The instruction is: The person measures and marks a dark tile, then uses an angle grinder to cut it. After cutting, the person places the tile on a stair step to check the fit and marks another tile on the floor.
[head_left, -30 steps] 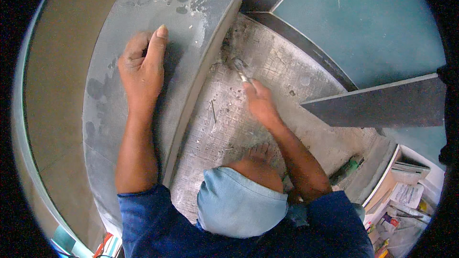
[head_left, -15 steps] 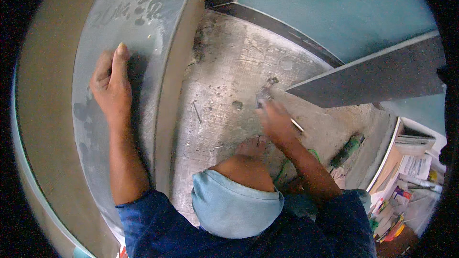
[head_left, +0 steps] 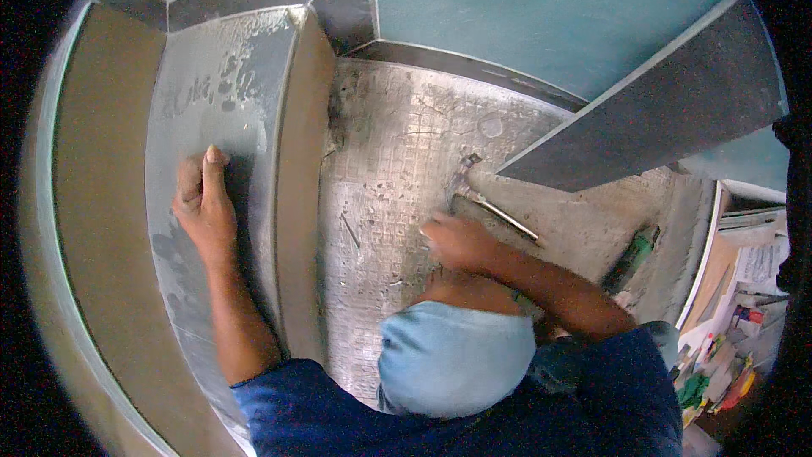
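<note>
My left hand [head_left: 203,196] is curled against the top of a grey stepped ledge [head_left: 211,118]; whether anything is inside its fingers is hidden. My right hand [head_left: 452,241] is blurred over the worn, grey floor surface [head_left: 385,144], just below a metal hammer [head_left: 499,216] lying there, its head toward the back. Left of that hand is a thin metal rod [head_left: 350,230]. A green power tool [head_left: 630,261] lies to the right. My bare knee [head_left: 461,288] and light blue clothing [head_left: 452,355] show between my arms.
A teal wall [head_left: 524,17] with dark skirting [head_left: 440,63] runs along the back. A dark upright panel [head_left: 634,110] juts from the right. A beige surface [head_left: 101,203] borders the left. Papers, tools and assorted items [head_left: 723,364] crowd the lower right.
The view has shifted to show more back wall. My right hand has let go of the tool it held and moved back from it; the hammer lies on the floor.
</note>
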A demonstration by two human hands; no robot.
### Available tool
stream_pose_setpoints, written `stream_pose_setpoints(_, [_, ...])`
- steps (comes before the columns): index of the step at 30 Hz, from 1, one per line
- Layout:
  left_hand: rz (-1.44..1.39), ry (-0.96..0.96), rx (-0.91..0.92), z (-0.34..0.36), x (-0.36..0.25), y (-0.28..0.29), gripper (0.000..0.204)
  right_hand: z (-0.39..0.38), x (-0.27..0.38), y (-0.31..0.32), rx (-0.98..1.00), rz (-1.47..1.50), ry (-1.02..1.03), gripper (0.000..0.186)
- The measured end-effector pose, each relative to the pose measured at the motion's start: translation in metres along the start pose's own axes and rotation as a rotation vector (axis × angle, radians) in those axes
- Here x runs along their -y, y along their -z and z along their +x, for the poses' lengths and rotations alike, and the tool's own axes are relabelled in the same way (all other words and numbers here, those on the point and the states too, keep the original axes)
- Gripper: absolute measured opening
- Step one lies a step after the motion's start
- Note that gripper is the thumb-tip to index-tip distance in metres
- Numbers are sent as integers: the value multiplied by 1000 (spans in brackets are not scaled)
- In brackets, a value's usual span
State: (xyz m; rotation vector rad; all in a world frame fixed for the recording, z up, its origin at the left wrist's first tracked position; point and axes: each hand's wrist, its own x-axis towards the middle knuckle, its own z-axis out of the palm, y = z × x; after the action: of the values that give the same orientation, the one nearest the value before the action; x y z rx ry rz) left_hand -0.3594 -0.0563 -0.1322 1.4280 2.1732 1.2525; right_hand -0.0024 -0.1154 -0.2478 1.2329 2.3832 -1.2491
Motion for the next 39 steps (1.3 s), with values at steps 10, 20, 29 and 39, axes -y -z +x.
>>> stream_pose_setpoints(10, [-323, 123, -66, -10, 6, -16, 35, -262, -144, 126, 220, -5, -307, 44])
stream_pose_setpoints(20, [-283, -120, 391, -35, -141, -89, 50, -497, -173, 27, 100, 255, -1180, 36])
stream_pose_setpoints(29, [-762, -111, 819, -66, -264, -199, 65, -416, -200, 152, -737, 259, -437, 51])
stream_pose_setpoints(39, [-833, -29, 889, -42, -277, -208, 77, -346, -222, 100, -390, 412, -371, 43])
